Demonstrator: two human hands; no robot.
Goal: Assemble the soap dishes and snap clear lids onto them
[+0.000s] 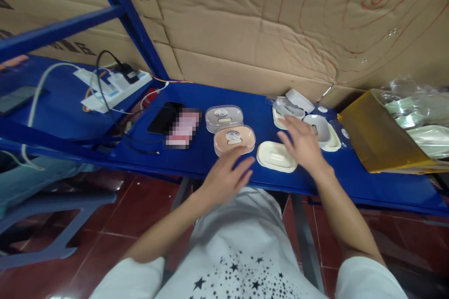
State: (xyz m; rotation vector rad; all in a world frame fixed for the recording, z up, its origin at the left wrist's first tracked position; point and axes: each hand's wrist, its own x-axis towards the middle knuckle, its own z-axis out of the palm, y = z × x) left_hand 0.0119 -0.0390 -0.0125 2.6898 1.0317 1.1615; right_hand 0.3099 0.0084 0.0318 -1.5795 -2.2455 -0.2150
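Observation:
My left hand (229, 175), fingers spread and holding nothing, hovers at the near edge of a peach oval box with a clear lid (234, 140). Behind that box lies a grey oval box with a clear lid (224, 118). My right hand (302, 142) is also open, above a cream oval tray (276, 156) and partly over its right end. Just beyond its fingers are another cream piece (279, 119), a clear lid (290, 108) and a white part (300, 100). To its right, a white oval dish (318, 130) rests on a cream piece (334, 140).
An open carton (373, 135) with clear plastic parts stands at the right. On the left lie a black phone (164, 117), a blurred pink item (184, 127) and a power strip (117, 92) with cables. Cardboard (245, 23) backs the blue table (189, 161).

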